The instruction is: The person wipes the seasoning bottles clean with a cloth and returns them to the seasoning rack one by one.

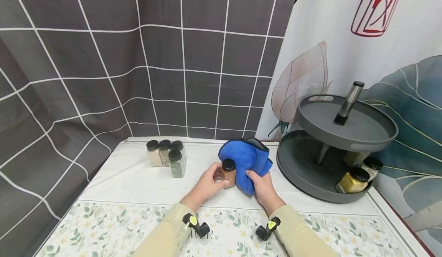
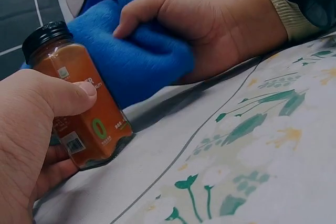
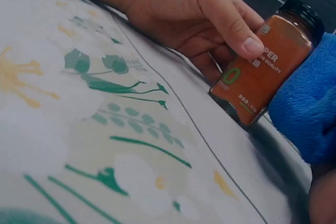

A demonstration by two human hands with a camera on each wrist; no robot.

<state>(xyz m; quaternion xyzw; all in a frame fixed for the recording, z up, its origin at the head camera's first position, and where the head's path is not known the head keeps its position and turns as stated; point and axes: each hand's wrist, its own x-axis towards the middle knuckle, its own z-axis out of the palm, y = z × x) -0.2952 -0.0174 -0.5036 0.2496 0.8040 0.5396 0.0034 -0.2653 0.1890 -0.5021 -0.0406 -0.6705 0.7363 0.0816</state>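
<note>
A square glass spice jar [image 1: 229,174] with orange-brown powder and a black lid is held by my left hand [image 1: 208,180], thumb on its near face and fingers behind. In the left wrist view the jar [image 2: 84,103] leans slightly, its base close to the tablecloth. My right hand [image 1: 263,186] grips a blue cloth [image 1: 241,157] with a dark edge, thumb on top. The cloth [image 3: 304,103] lies against or right beside the jar's side in the right wrist view, where only a blurred bit of the right hand shows.
Several black-lidded spice jars [image 1: 177,165] stand together at the back left. On the right is a two-tier grey round rack [image 1: 293,161]; its lower tier carries a yellow spice jar [image 1: 353,181] and others. A floral cloth [image 1: 114,230] covers the table's front. Dark grid fabric hangs behind.
</note>
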